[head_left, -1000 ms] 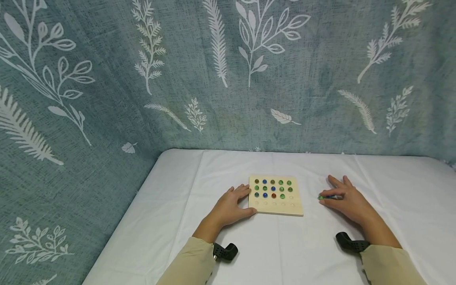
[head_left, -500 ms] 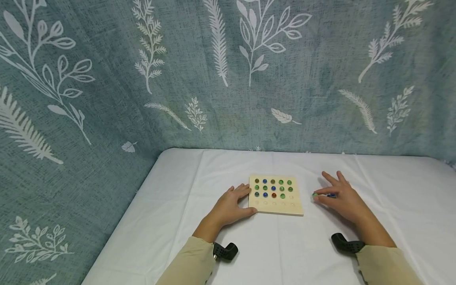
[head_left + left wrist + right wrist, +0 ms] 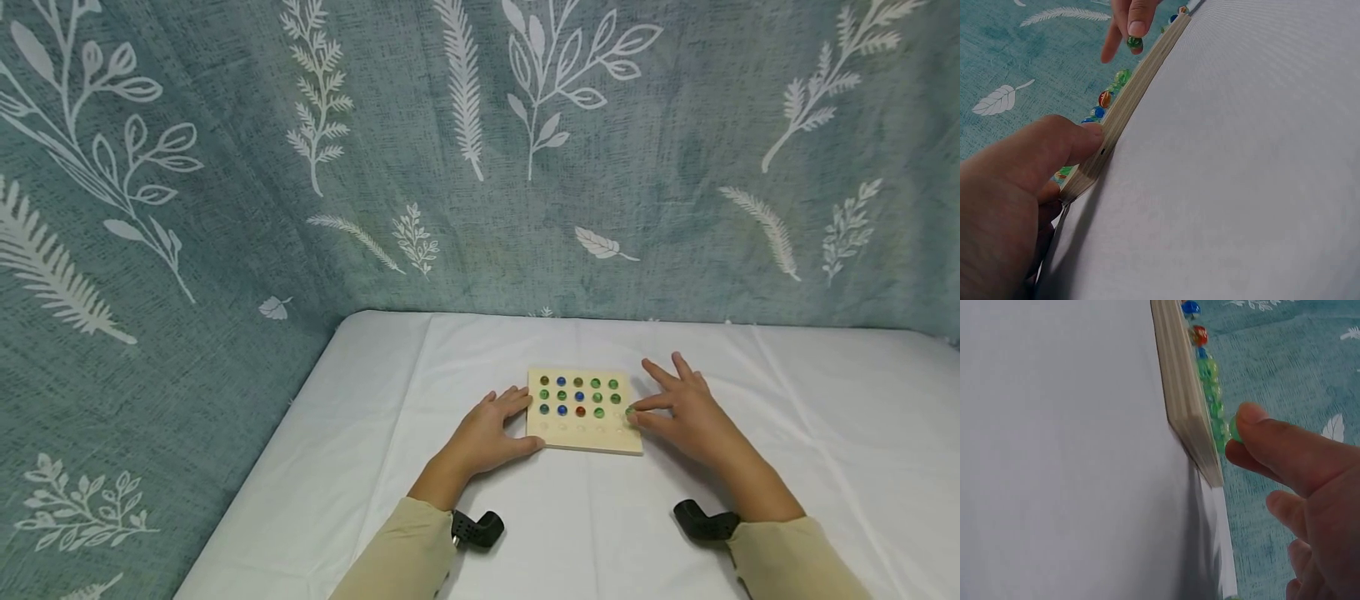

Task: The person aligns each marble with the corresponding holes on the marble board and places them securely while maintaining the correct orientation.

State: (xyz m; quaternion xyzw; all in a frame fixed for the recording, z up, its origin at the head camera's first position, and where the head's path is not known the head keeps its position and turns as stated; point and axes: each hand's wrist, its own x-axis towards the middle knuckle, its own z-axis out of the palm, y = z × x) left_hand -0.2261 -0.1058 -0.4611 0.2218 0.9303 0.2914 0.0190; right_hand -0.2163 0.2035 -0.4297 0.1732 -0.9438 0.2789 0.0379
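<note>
Wooden board (image 3: 573, 442), rectangular, pale, lying flat on a white-covered table (image 3: 420, 400), between the table's far left and far right corners and set in from its far edge. Surface: rows of five shallow round hollows. Far row, left to right: brownish, blue, brownish, green and green marbles (image 3: 613, 384). Second row: green, green, blue, green, green. Third row: blue, blue, red, green, then a bare hollow at the right edge. Near row: bare hollows. Left hand (image 3: 483, 437): spread wide around the near left corner of the board, thumb touching the near edge, fingers touching the left edge. Right hand (image 3: 686, 417): thumb and forefinger narrowed to pinch one green marble (image 3: 1135, 42), the other fingers fanned apart; the pinched piece is at the right edge of the board, level with the third row, and whether it touches the wood cannot be told. Beige sleeves (image 3: 401, 550) on both arms, each wrist bearing a black camera mount (image 3: 478, 530). Beyond the far edge of the table: teal curtain (image 3: 517, 225) printed with white leaves and sprigs.
</note>
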